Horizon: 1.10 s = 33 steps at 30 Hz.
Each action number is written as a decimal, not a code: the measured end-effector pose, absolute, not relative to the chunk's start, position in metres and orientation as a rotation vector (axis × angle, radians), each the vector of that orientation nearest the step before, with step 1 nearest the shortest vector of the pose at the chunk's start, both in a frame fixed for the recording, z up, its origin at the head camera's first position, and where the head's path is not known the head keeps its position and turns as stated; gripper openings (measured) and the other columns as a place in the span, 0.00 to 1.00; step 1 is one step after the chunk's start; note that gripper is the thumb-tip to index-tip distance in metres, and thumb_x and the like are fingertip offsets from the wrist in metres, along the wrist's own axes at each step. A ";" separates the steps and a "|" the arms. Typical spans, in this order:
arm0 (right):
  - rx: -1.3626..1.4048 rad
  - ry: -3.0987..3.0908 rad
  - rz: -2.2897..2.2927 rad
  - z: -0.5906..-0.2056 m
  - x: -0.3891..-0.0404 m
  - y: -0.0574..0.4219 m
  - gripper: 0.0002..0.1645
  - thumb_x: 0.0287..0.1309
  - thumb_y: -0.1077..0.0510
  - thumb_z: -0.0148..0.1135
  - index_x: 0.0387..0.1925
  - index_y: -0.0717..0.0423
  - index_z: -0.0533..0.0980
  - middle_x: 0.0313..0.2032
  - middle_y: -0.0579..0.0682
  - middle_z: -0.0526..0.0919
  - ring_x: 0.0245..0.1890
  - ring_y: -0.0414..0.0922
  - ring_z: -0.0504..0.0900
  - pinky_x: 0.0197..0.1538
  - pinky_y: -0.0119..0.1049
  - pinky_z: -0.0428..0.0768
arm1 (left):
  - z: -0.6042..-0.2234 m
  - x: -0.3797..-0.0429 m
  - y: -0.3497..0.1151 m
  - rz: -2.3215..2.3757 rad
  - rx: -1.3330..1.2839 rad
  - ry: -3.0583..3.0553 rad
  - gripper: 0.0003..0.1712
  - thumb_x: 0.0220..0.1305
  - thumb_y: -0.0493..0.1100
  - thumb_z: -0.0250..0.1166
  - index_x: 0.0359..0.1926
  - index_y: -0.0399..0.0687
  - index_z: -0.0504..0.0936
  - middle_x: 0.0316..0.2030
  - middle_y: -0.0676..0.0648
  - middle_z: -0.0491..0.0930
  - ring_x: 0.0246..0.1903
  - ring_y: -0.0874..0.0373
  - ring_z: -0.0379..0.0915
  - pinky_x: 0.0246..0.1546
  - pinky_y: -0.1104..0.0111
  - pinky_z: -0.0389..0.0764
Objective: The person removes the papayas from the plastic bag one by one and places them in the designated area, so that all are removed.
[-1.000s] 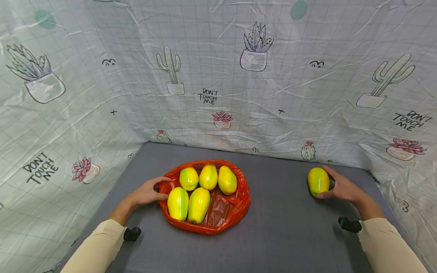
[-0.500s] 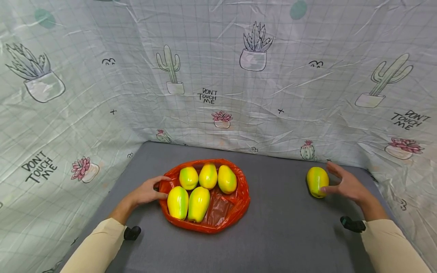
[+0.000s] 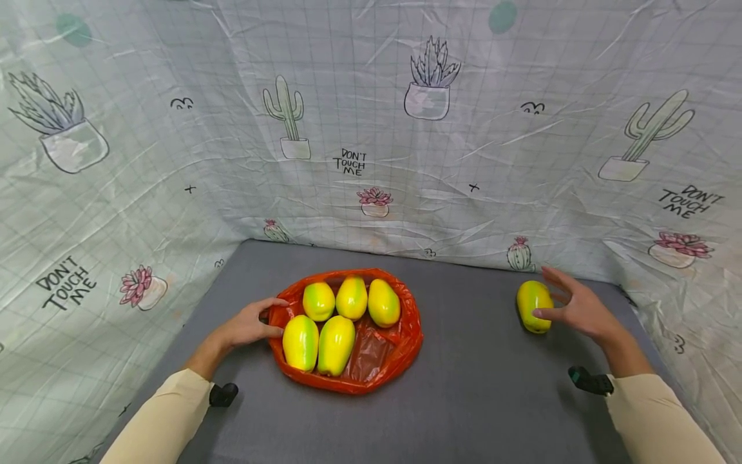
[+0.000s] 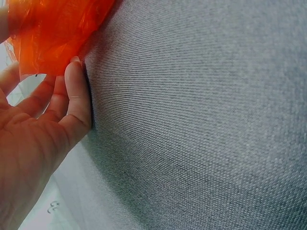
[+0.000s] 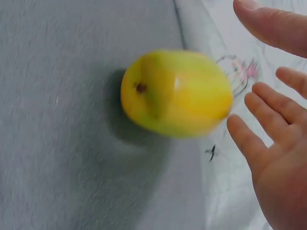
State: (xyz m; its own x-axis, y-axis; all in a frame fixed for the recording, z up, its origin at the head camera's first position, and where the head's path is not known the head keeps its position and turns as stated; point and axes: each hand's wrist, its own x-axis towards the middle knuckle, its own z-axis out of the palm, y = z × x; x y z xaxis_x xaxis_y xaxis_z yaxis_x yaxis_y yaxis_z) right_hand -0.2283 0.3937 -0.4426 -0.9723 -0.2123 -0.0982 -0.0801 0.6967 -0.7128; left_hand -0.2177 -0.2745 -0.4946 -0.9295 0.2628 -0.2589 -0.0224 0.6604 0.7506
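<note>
On the right of the table, a glossy yellow-green, mango-shaped fruit (image 3: 529,306) lies on its side. My right hand (image 3: 582,312) is beside it with fingers spread; in the right wrist view a gap separates the thumb and most fingers from the fruit (image 5: 177,93). At the left, a red plastic bag (image 3: 408,348) stands with its mouth rolled wide. Several similar fruits (image 3: 336,345) sit inside in two rows, with bare bag floor at the front right. My left hand (image 3: 249,324) holds the bag's left side, its fingertips partly hidden by the red plastic (image 4: 53,38).
The grey cloth-covered table (image 3: 464,386) runs back to a white printed sheet (image 3: 324,212) that walls the back and both sides. Black wrist cameras (image 3: 590,380) sit under both sleeves.
My right hand was touching the fruit a second ago, then drew away to the right, and has now moved back a little over its right side. The left hand and bag stay put.
</note>
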 end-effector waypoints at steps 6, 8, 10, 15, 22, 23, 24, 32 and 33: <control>-0.229 2.802 -1.054 -0.433 -0.229 0.382 0.67 0.59 0.49 0.77 0.83 0.60 0.42 0.79 0.73 0.51 0.72 0.81 0.58 0.65 0.76 0.64 | -0.494 -0.218 -0.274 1.141 0.185 2.538 0.39 0.58 0.49 0.74 0.70 0.46 0.73 0.67 0.33 0.72 0.59 0.43 0.74 0.55 0.61 0.79; -0.238 2.807 -1.062 -0.432 -0.228 0.379 0.66 0.58 0.49 0.77 0.83 0.61 0.43 0.79 0.73 0.51 0.73 0.81 0.57 0.66 0.76 0.63 | -0.493 -0.218 -0.274 1.142 0.186 2.538 0.39 0.58 0.48 0.74 0.70 0.46 0.73 0.67 0.33 0.72 0.59 0.43 0.74 0.55 0.61 0.79; -0.254 2.804 -1.077 -0.431 -0.227 0.376 0.66 0.58 0.50 0.77 0.83 0.61 0.44 0.79 0.72 0.52 0.73 0.81 0.56 0.67 0.76 0.62 | -0.493 -0.218 -0.275 1.139 0.187 2.541 0.39 0.58 0.49 0.74 0.70 0.46 0.73 0.67 0.33 0.72 0.59 0.43 0.73 0.55 0.60 0.79; -0.295 2.798 -1.109 -0.429 -0.224 0.362 0.65 0.57 0.50 0.78 0.82 0.63 0.47 0.79 0.71 0.53 0.74 0.79 0.57 0.69 0.74 0.61 | -0.492 -0.218 -0.275 1.125 0.194 2.550 0.40 0.59 0.49 0.74 0.70 0.47 0.73 0.68 0.33 0.71 0.59 0.42 0.73 0.58 0.56 0.79; -0.361 2.783 -1.163 -0.431 -0.218 0.339 0.62 0.55 0.53 0.79 0.80 0.64 0.52 0.78 0.70 0.57 0.76 0.72 0.57 0.72 0.70 0.60 | -0.491 -0.219 -0.275 1.125 0.206 2.552 0.39 0.59 0.49 0.74 0.70 0.47 0.73 0.68 0.33 0.71 0.59 0.42 0.73 0.58 0.56 0.78; -0.374 2.779 -1.172 -0.431 -0.217 0.336 0.61 0.55 0.54 0.80 0.80 0.64 0.52 0.78 0.70 0.58 0.76 0.72 0.58 0.72 0.70 0.60 | -0.491 -0.219 -0.275 1.123 0.209 2.554 0.39 0.59 0.49 0.74 0.70 0.46 0.73 0.68 0.33 0.71 0.59 0.43 0.73 0.58 0.56 0.78; -0.391 2.776 -1.184 -0.432 -0.216 0.334 0.61 0.55 0.54 0.80 0.79 0.64 0.54 0.78 0.70 0.59 0.76 0.71 0.58 0.72 0.70 0.61 | -0.491 -0.219 -0.275 1.125 0.211 2.553 0.39 0.59 0.49 0.74 0.70 0.46 0.73 0.68 0.33 0.71 0.59 0.42 0.73 0.59 0.55 0.78; -0.486 2.721 -1.261 -0.436 -0.208 0.319 0.56 0.55 0.55 0.79 0.77 0.64 0.57 0.75 0.69 0.64 0.74 0.69 0.63 0.72 0.69 0.60 | -0.492 -0.217 -0.274 1.131 0.201 2.542 0.40 0.59 0.49 0.74 0.70 0.46 0.73 0.69 0.32 0.70 0.60 0.41 0.72 0.61 0.51 0.78; -0.492 2.715 -1.265 -0.437 -0.207 0.317 0.56 0.56 0.55 0.79 0.77 0.64 0.57 0.75 0.69 0.64 0.74 0.69 0.64 0.72 0.68 0.61 | -0.493 -0.217 -0.274 1.131 0.200 2.540 0.40 0.59 0.49 0.74 0.70 0.46 0.73 0.69 0.32 0.70 0.60 0.41 0.72 0.60 0.52 0.78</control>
